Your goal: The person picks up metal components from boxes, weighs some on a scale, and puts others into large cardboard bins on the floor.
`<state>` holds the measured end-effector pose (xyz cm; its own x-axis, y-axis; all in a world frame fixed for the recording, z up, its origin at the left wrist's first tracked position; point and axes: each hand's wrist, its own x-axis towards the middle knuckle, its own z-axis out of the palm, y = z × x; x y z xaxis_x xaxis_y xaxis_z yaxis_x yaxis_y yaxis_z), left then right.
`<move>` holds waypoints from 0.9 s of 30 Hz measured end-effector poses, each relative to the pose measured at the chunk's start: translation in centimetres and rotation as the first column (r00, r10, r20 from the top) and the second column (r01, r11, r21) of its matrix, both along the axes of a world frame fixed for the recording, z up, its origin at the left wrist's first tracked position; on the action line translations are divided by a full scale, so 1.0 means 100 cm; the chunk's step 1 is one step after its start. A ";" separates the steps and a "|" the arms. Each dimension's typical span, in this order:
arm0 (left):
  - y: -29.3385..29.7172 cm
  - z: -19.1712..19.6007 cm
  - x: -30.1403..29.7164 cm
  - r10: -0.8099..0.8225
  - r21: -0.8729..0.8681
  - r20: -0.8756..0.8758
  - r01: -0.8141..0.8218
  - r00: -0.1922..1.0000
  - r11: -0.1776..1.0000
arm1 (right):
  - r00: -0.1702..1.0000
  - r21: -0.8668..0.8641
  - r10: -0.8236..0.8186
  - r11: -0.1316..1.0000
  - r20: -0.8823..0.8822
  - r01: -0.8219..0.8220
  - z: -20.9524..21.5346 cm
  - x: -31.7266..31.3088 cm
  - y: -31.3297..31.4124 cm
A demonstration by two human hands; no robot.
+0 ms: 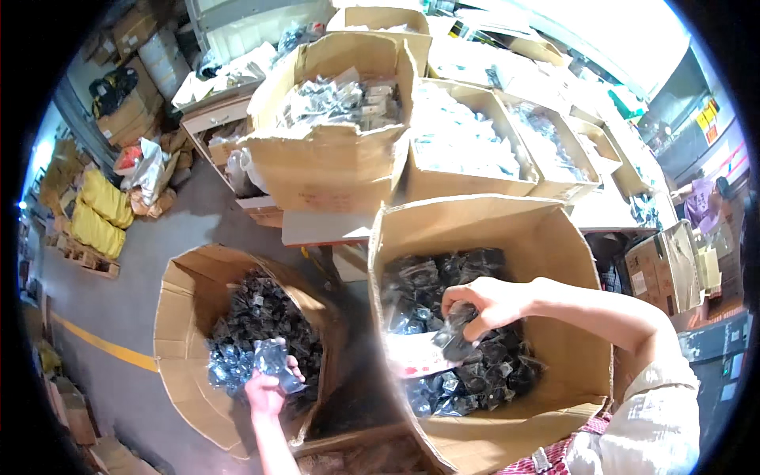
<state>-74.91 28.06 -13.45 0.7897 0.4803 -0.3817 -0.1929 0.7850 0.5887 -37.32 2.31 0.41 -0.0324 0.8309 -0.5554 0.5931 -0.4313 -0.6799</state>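
Note:
Over the left carton (184, 348), my left hand (265, 394) is closed around a clear plastic packet (273, 359) with something bluish-grey inside. Beneath it lie many small dark items in plastic bags (265, 305). My right hand (495, 302) reaches into the larger right carton (566, 269), its fingers and thumb pinching a dark plastic-wrapped packet (457, 338). Similar black bagged pieces (495, 376) fill the bottom of that carton. Beside the pinched packet is a white strip with red marks (416, 356); whether my right hand also grips it, I cannot tell.
On a table ahead stand a tall carton of bagged parts (324, 170) and wider cartons of clear packets (467, 186). Another carton (356, 439) sits at the lower edge. Yellow sacks (99, 218) lie on a pallet at left. A person in purple (701, 204) is far right.

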 end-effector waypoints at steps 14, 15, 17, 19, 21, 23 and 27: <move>-0.280 0.264 0.184 -0.420 0.355 0.083 0.367 0.904 0.860 | 0.972 0.930 -0.016 0.295 0.235 -0.220 0.146 -0.052 -0.199; -0.305 0.262 0.200 -0.447 0.359 0.039 0.405 0.894 0.841 | 0.959 0.930 0.023 0.235 0.284 -0.281 0.142 -0.048 -0.225; -0.370 0.286 0.230 -0.411 0.256 0.010 0.395 0.912 0.882 | 0.953 0.932 0.102 0.201 0.286 -0.301 0.134 -0.025 -0.281; -0.416 0.263 0.254 -0.417 0.098 0.046 0.411 0.908 0.906 | 0.974 0.961 0.139 0.184 0.181 -0.205 0.133 0.012 -0.345; -0.451 0.249 0.278 -0.449 0.054 0.048 0.447 0.892 0.893 | 0.996 0.958 -0.056 0.282 0.064 -0.046 0.121 0.048 -0.419; -0.481 0.241 0.300 -0.522 -0.027 0.106 0.527 0.846 0.849 | 0.937 0.909 -0.339 0.361 -0.082 0.210 0.105 0.078 -0.490; -0.562 0.240 0.346 -0.572 -0.079 0.095 0.579 0.814 0.811 | 0.507 0.788 -0.845 0.194 -0.169 0.585 0.047 0.129 -0.626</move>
<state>-40.30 -28.11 10.51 0.9337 -0.1078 -0.3413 0.2786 0.8174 0.5042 -24.42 -60.32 5.10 0.8209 0.4653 0.3311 0.4791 -0.2457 -0.8426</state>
